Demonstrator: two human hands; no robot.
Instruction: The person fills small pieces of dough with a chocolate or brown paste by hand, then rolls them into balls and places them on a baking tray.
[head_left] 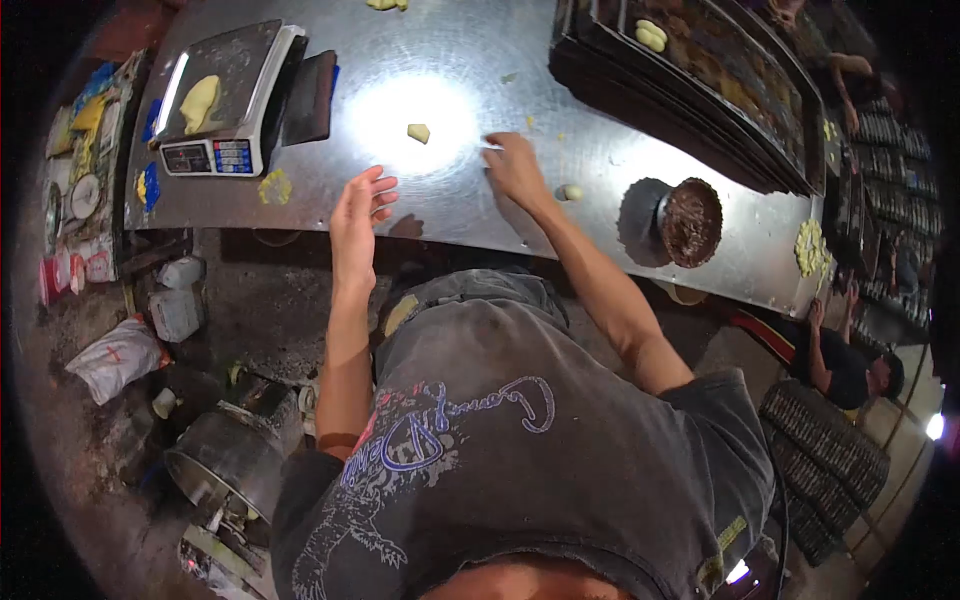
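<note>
A small pale-yellow dough piece [418,133] lies on the metal table [440,205], between and beyond my two hands. My left hand [355,222] hovers at the table's front edge, fingers stretched out and nothing in it. Over the tabletop, my right hand [515,168] reaches leftward with its fingers loosely bent and apart; no object shows in it. Beside my right wrist sits a small round dough ball [570,192]. Farther right stands a bowl of dark brown filling [692,222], a dark round shape at its left.
A digital scale [215,157] at the left bears a larger dough lump [201,104]. Next to it lies a dark flat block [311,98]. Stacked dark trays [690,110] fill the back right, dough pieces [650,36] on top. Another person [850,370] is at the far right.
</note>
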